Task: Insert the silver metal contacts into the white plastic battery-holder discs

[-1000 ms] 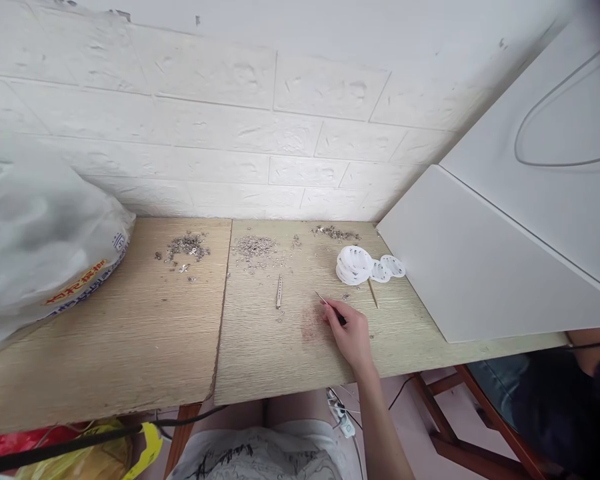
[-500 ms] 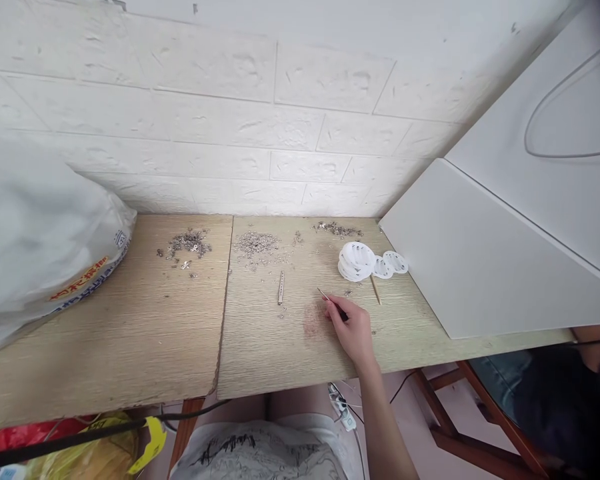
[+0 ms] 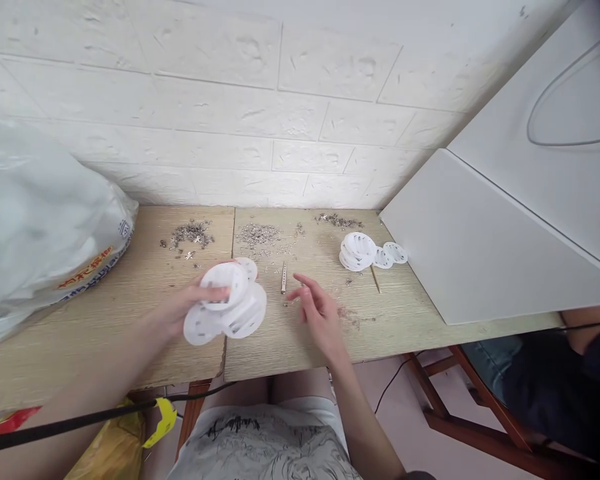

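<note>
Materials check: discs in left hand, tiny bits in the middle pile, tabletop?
Discs in left hand: probably plastic, smooth; thin, white and even, though card isn't ruled out.
Tiny bits: likely metal, somewhat shiny; silvery grey with bright glints.
Tabletop: wood or wood-look laminate, fairly matte; streaky pale-brown grain, can't tell which.

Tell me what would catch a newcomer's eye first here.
First, the cluster of white discs in the grip of the left hand, left of centre over the wooden tabletop. Next, the bulging printed plastic bag at the left edge, then small heaps of tiny silvery pieces near the white wall.
</note>
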`<action>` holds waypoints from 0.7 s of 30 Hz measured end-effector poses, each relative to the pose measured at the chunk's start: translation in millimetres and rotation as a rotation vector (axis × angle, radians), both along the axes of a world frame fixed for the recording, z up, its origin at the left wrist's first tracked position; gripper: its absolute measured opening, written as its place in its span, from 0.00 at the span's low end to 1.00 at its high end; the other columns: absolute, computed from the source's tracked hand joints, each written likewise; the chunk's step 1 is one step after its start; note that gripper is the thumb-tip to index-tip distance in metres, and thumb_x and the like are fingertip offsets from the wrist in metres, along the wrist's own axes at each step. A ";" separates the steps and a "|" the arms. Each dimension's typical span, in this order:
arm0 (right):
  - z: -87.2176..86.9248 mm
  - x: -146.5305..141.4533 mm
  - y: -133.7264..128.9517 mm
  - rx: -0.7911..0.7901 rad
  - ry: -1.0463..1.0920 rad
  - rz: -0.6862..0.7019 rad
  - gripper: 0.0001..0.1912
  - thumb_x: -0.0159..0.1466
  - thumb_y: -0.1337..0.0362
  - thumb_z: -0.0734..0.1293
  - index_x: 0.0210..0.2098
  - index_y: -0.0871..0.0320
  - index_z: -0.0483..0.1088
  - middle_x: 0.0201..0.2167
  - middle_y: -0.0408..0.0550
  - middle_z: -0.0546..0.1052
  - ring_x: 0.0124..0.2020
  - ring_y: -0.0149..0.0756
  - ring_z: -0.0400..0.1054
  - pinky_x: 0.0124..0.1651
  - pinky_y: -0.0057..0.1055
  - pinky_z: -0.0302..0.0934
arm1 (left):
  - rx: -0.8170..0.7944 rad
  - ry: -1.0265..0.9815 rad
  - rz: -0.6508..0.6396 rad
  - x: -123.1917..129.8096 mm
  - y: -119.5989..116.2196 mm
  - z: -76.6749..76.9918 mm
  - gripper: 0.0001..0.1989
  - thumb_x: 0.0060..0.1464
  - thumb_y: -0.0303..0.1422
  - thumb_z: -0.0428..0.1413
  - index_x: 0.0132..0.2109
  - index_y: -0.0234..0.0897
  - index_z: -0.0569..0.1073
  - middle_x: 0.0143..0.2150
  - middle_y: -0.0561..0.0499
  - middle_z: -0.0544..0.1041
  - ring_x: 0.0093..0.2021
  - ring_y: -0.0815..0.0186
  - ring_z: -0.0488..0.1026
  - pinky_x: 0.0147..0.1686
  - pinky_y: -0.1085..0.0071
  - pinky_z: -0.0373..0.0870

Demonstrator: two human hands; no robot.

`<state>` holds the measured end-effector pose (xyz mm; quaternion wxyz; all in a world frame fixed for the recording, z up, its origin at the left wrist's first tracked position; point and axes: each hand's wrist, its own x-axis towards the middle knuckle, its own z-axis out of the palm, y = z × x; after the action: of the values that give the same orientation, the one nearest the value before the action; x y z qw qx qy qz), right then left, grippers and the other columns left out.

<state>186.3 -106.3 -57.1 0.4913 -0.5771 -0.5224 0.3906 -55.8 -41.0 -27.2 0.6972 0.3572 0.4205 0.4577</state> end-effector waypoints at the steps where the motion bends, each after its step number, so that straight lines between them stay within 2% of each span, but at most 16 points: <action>1: 1.9 -8.4 -0.5 -0.021 0.042 0.046 0.26 0.67 0.47 0.56 0.57 0.55 0.66 0.34 0.47 0.78 0.19 0.27 0.62 0.25 0.28 0.61 | -0.048 0.001 -0.077 9.7 4.4 -4.0 0.27 0.37 0.30 0.69 0.48 0.37 0.75 0.40 0.45 0.79 0.39 0.54 0.76 0.31 0.65 0.73; 3: 2.2 -22.7 -1.2 -0.065 0.072 0.085 0.27 0.68 0.46 0.54 0.59 0.54 0.63 0.37 0.48 0.77 0.20 0.27 0.63 0.26 0.28 0.62 | -0.146 -0.052 -0.222 27.4 12.1 -12.4 0.30 0.35 0.28 0.69 0.49 0.39 0.74 0.42 0.45 0.79 0.37 0.56 0.77 0.29 0.68 0.72; 5: -1.1 -34.3 -1.6 -0.076 0.052 0.073 0.28 0.68 0.46 0.54 0.60 0.54 0.62 0.40 0.49 0.76 0.23 0.29 0.66 0.27 0.30 0.64 | -0.140 -0.107 -0.255 39.5 17.4 -20.5 0.29 0.37 0.27 0.67 0.51 0.38 0.74 0.45 0.44 0.79 0.37 0.58 0.77 0.29 0.69 0.72; 8: -8.3 -47.6 -2.3 -0.026 0.000 0.018 0.27 0.67 0.48 0.58 0.61 0.53 0.60 0.45 0.51 0.75 0.37 0.37 0.71 0.37 0.34 0.68 | -0.112 -0.167 -0.237 45.7 20.8 -29.7 0.26 0.42 0.27 0.65 0.52 0.37 0.73 0.47 0.44 0.78 0.39 0.58 0.77 0.31 0.69 0.73; 10: -12.1 -53.2 -3.2 -0.011 -0.009 -0.001 0.28 0.66 0.49 0.60 0.62 0.53 0.59 0.51 0.53 0.72 0.48 0.41 0.69 0.45 0.37 0.68 | -0.105 -0.184 -0.216 45.1 21.0 -33.1 0.26 0.45 0.26 0.64 0.53 0.37 0.72 0.48 0.44 0.78 0.41 0.57 0.77 0.34 0.68 0.74; 12: -14.6 -55.5 -4.1 -0.035 0.008 0.006 0.30 0.66 0.49 0.60 0.63 0.55 0.56 0.58 0.55 0.67 0.55 0.42 0.65 0.51 0.38 0.66 | -0.100 -0.197 -0.193 43.8 20.7 -34.3 0.27 0.45 0.26 0.64 0.54 0.37 0.71 0.48 0.45 0.78 0.44 0.57 0.77 0.38 0.67 0.74; 14: -16.2 -54.8 -4.8 -0.074 0.031 0.018 0.33 0.66 0.48 0.60 0.64 0.56 0.53 0.61 0.57 0.64 0.53 0.41 0.66 0.51 0.38 0.65 | -0.100 -0.208 -0.166 43.2 20.5 -34.0 0.27 0.44 0.25 0.64 0.54 0.38 0.71 0.49 0.45 0.78 0.45 0.58 0.76 0.39 0.67 0.74; 17: -17.8 -50.8 -4.6 -0.102 0.045 0.012 0.33 0.65 0.48 0.61 0.64 0.56 0.53 0.58 0.58 0.66 0.41 0.37 0.69 0.44 0.36 0.67 | -0.111 -0.217 -0.130 43.4 20.4 -32.2 0.26 0.43 0.25 0.64 0.52 0.38 0.72 0.48 0.45 0.78 0.45 0.58 0.76 0.39 0.67 0.74; 21: -19.1 -47.4 -2.2 -0.088 0.091 -0.022 0.29 0.63 0.50 0.64 0.59 0.55 0.58 0.54 0.55 0.69 0.34 0.32 0.68 0.39 0.34 0.67 | -0.088 -0.178 -0.059 43.6 17.6 -30.8 0.23 0.39 0.26 0.67 0.46 0.37 0.74 0.39 0.50 0.79 0.35 0.64 0.75 0.33 0.71 0.72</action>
<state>139.0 -108.5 -76.2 0.4927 -0.5857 -0.4755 0.4337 -12.2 -23.4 -58.0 0.7599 0.2962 0.3661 0.4481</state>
